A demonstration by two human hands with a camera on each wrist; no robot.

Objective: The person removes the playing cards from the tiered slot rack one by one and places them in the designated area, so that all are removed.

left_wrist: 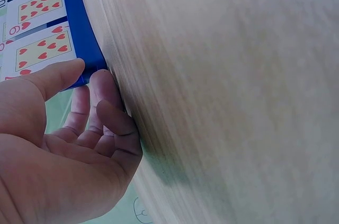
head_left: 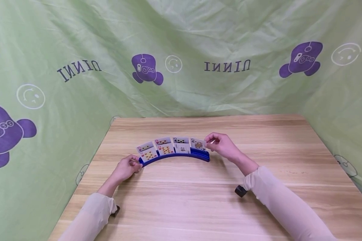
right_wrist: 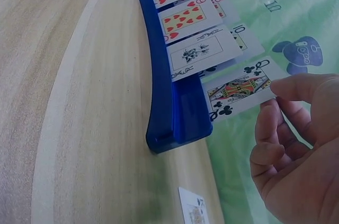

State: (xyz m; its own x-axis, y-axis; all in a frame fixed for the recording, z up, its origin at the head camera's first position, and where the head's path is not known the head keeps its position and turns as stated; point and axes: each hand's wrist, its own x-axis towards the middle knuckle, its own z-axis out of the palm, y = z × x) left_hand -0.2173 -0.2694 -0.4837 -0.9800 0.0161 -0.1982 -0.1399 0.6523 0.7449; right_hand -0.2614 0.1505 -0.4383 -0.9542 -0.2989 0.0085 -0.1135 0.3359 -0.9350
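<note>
A curved blue card holder (head_left: 181, 155) stands on the table with playing cards in two rows. My left hand (head_left: 126, 168) grips its left end, thumb in front beside the seven of hearts (left_wrist: 45, 49). The nine of hearts (right_wrist: 183, 17) and a joker (right_wrist: 204, 53) fill the rest of the front row. Behind them are a five, an eight and a ten (head_left: 181, 140), partly hidden. My right hand (head_left: 223, 145) pinches the queen of clubs (right_wrist: 241, 89) by its upper edge; the card's lower edge is at the holder's back row, at the right end.
Another card (right_wrist: 195, 208) lies on the wooden table (head_left: 181, 201) near the holder's right end, visible in the right wrist view. Green printed cloth (head_left: 181, 93) hangs behind and at both sides of the table. Black wrist devices (head_left: 240, 191) show under the sleeves.
</note>
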